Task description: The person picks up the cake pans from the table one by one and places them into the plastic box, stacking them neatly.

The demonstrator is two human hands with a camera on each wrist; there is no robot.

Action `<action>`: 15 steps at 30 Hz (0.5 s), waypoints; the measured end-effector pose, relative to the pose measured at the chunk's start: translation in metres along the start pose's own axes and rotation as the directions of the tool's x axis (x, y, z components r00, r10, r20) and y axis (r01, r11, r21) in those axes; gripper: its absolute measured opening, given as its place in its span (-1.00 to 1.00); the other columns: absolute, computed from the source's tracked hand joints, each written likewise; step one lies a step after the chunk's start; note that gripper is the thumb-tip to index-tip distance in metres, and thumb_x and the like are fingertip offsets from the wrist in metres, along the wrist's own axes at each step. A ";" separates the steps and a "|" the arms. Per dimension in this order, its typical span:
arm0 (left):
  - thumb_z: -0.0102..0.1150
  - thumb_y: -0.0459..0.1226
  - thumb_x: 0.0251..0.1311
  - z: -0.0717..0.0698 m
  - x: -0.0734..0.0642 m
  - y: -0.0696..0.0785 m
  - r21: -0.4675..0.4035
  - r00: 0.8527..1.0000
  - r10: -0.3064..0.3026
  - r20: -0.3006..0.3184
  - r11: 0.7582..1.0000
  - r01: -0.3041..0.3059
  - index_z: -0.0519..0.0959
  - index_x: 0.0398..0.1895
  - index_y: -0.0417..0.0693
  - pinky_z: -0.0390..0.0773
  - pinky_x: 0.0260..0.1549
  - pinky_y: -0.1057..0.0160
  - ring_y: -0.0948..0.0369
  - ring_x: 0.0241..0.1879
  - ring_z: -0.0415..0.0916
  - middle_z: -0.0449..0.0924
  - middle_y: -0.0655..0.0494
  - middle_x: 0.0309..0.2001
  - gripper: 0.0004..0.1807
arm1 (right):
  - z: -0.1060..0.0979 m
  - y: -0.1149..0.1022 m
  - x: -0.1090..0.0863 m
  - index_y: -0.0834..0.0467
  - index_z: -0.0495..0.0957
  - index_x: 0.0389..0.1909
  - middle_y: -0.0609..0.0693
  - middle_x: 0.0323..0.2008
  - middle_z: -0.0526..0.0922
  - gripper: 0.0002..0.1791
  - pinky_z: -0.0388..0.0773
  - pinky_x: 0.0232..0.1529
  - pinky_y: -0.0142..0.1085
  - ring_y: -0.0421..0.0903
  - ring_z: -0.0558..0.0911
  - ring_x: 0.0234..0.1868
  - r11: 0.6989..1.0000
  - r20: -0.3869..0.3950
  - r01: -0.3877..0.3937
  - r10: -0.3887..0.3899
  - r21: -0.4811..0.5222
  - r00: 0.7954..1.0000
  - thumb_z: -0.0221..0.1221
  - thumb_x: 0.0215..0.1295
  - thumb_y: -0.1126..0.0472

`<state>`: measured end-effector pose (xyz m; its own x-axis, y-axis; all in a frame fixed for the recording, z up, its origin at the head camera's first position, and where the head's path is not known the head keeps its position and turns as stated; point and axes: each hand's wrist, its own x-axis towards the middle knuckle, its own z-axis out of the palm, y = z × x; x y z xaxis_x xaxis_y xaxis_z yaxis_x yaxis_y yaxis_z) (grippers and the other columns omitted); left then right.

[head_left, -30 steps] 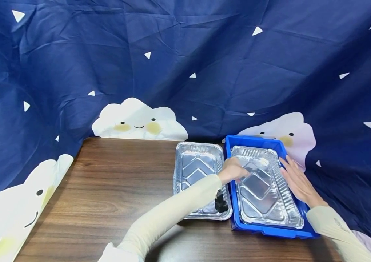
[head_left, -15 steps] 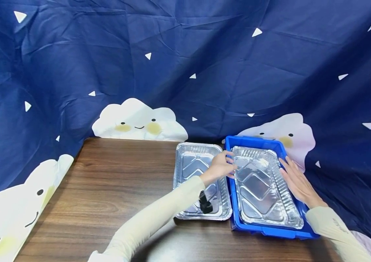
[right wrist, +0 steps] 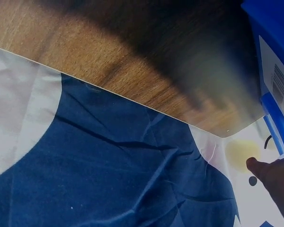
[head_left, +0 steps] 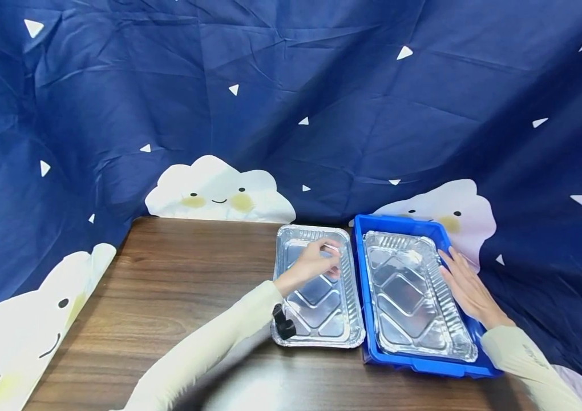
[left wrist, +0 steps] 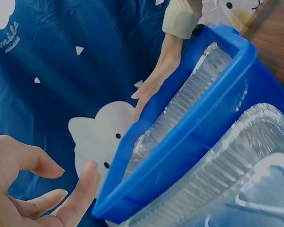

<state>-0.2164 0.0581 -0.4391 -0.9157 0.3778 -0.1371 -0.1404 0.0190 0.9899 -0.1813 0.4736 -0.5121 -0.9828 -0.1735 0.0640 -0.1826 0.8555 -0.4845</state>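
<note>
My left hand (head_left: 314,262) hovers over a foil tray (head_left: 316,311) on the table, its fingers loosely bent and nothing between them. The left wrist view shows the same hand (left wrist: 35,189) with thumb and fingers apart. A second foil tray (head_left: 401,291) lies inside a blue plastic bin (head_left: 432,365), right beside the first tray. My right hand (head_left: 468,288) rests with straight fingers along the bin's right rim. In the right wrist view only part of that hand (right wrist: 274,182) shows, at the bin's (right wrist: 270,42) outer side.
The brown wooden table (head_left: 193,274) extends to the left of the trays. A dark blue curtain (head_left: 250,103) with white clouds hangs behind and beside the table. On the bin's outer side is a barcode label (right wrist: 278,78).
My left hand has drawn back leftward, from over the tray in the bin to above the tray on the table. My right hand has stayed at the bin's rim.
</note>
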 end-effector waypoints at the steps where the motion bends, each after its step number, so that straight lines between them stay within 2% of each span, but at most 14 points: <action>1: 0.10 -0.58 0.30 -0.005 -0.003 0.000 -0.003 1.000 0.003 0.008 1.000 -0.003 0.50 0.22 -0.42 0.82 -0.26 0.09 0.16 -0.47 0.64 0.61 -0.26 -0.01 -0.60 | 0.000 0.000 0.000 0.26 -0.09 0.70 0.36 0.68 -0.25 -0.29 -0.37 0.52 0.47 0.43 -0.32 0.63 1.000 -0.001 0.002 -0.002 -0.001 1.000 -0.22 0.76 -0.01; 4: 0.11 -0.55 0.36 -0.017 -0.010 -0.001 0.004 1.000 -0.001 0.017 1.000 0.001 0.49 0.23 -0.42 0.82 -0.28 0.15 0.08 -0.41 0.69 0.60 -0.26 0.01 -0.62 | 0.001 0.000 0.000 0.27 -0.09 0.70 0.37 0.67 -0.24 -0.30 -0.37 0.53 0.45 0.43 -0.31 0.63 1.000 -0.002 0.005 -0.005 -0.006 1.000 -0.23 0.76 -0.01; 7: 0.11 -0.54 0.37 -0.029 -0.016 -0.003 0.009 1.000 -0.010 0.024 1.000 0.010 0.48 0.25 -0.41 0.82 -0.23 0.12 -0.04 -0.32 0.72 0.58 -0.31 0.06 -0.61 | 0.000 -0.001 0.000 0.28 -0.08 0.69 0.39 0.67 -0.23 -0.30 -0.36 0.53 0.46 0.44 -0.31 0.63 1.000 -0.007 0.010 -0.010 -0.006 1.000 -0.22 0.76 -0.01; 9: 0.10 -0.54 0.38 -0.035 -0.019 -0.004 0.017 1.000 -0.009 0.029 1.000 0.009 0.47 0.26 -0.40 0.82 -0.20 0.10 -0.13 -0.25 0.73 0.58 -0.27 0.04 -0.60 | 0.000 -0.001 -0.001 0.28 -0.08 0.69 0.39 0.67 -0.23 -0.30 -0.36 0.53 0.46 0.44 -0.30 0.63 1.000 -0.010 0.013 -0.013 -0.003 1.000 -0.21 0.76 0.00; 15: 0.10 -0.51 0.42 -0.051 -0.027 -0.012 -0.004 0.999 -0.015 0.034 1.000 0.015 0.46 0.31 -0.39 0.81 -0.14 0.06 -0.13 -0.23 0.73 0.58 -0.25 0.05 -0.59 | 0.000 -0.001 -0.001 0.27 -0.08 0.70 0.38 0.67 -0.23 -0.30 -0.37 0.53 0.46 0.44 -0.30 0.63 1.000 -0.012 0.013 -0.014 -0.006 1.000 -0.21 0.75 0.01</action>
<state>-0.2089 0.0004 -0.4492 -0.9000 0.4091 -0.1502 -0.1552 0.0210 0.9877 -0.1805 0.4725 -0.5120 -0.9805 -0.1794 0.0806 -0.1960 0.8562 -0.4781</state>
